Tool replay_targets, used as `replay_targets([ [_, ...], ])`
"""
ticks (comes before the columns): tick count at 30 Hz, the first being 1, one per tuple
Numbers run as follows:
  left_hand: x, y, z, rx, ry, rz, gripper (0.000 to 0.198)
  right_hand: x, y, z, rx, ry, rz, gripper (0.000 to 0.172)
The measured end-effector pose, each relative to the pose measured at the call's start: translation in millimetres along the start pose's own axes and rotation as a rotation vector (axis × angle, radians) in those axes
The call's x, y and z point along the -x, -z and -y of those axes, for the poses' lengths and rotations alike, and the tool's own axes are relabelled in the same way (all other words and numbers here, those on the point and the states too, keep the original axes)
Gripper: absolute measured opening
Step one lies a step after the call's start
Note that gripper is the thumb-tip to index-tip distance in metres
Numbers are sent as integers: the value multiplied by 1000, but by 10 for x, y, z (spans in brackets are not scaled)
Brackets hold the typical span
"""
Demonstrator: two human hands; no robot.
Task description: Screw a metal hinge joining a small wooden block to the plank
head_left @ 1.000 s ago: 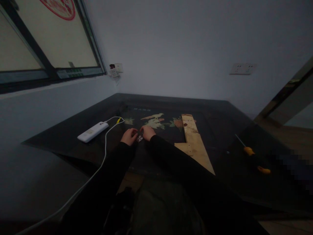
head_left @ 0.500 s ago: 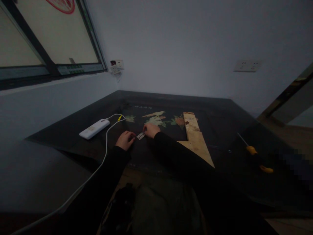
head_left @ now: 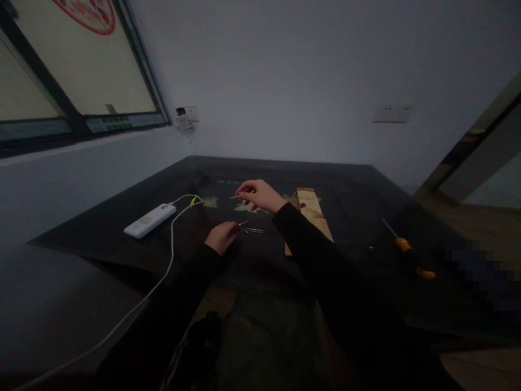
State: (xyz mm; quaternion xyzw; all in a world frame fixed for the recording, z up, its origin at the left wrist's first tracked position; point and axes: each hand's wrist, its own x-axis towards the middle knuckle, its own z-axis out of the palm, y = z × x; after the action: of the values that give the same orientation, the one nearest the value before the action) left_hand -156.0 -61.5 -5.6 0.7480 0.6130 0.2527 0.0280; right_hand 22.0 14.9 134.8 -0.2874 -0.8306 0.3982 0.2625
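Note:
My left hand is closed, its fingertips pinching the left side of a small metal hinge, seen nearly edge-on just over the dark table. Above and to the right of it, my right hand is raised, with thumb and fingers pinched on a small thin piece too small to name. The two hands are apart. Right of them lies a pale wooden board, partly covered by my right sleeve.
A white power bank with a white cable lies on the left. A yellow-and-black screwdriver and a small shiny bit are on the right. Wall sockets are behind.
My right hand has left the hinge and risen, now pinching a small piece. The hinge, flat on the table before, is tilted up in my left hand. The view has shifted slightly.

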Motion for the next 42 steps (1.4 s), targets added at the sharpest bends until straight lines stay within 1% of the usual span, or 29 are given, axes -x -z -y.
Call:
replay_targets([
  [3,-86,-129,-83,-19,-66,58,21,312,308,216,-34,67,-23,17],
  [5,-108,-149,-96,-32,-91,63,19,562,493,238,16,105,-48,16],
  [6,-110,-141,-101,-35,-107,60,18,699,570,204,57,118,-61,15],
  [8,-100,-109,-135,-28,-139,33,17,1002,685,53,157,129,-85,13],
  [10,-90,-89,-231,9,-158,-12,20,1350,746,-179,253,74,-118,12],
  [11,-91,-94,-309,41,-163,-31,21,1543,756,-308,285,24,-140,12],
  [12,-97,-113,-410,81,-168,-44,22,1746,755,-436,313,-26,-152,13],
  [14,-131,-195,-663,186,-207,-7,24,2172,718,-666,364,-99,-207,16],
  [16,-193,-323,-949,280,-272,79,31,2589,637,-833,413,-164,-266,20],
  [18,-273,-469,-1208,341,-333,172,48,2952,511,-927,465,-220,-325,23],
  [20,-353,-595,-1390,365,-357,228,58,3226,345,-959,519,-276,-368,26],
  [21,-388,-644,-1443,369,-358,240,59,3322,251,-958,546,-289,-396,28],
  [23,-441,-707,-1481,382,-349,241,58,3433,53,-935,625,-283,-452,34],
  [25,-469,-735,-1460,408,-339,236,58,3447,-131,-899,704,-258,-445,41],
  [27,-472,-739,-1431,431,-339,234,59,3400,-278,-869,779,-244,-419,52],
  [30,-449,-702,-1439,418,-379,205,59,3306,-418,-864,863,-270,-398,68],
  [33,-450,-563,-1439,399,-413,80,57,3259,-490,-902,893,-312,-379,72],
  [35,-500,-394,-1326,378,-389,-52,54,3248,-510,-922,889,-341,-359,68],
  [37,-592,-181,-1057,319,-325,-197,51,3225,-505,-912,872,-377,-327,65],
  [39,-699,22,-640,230,-191,-342,50,3163,-472,-859,839,-414,-289,64],
  [41,-783,157,-151,120,6,-425,50,3040,-416,-768,793,-442,-242,63],
  [42,-808,186,88,67,104,-416,50,2953,-382,-715,768,-453,-215,63],
])
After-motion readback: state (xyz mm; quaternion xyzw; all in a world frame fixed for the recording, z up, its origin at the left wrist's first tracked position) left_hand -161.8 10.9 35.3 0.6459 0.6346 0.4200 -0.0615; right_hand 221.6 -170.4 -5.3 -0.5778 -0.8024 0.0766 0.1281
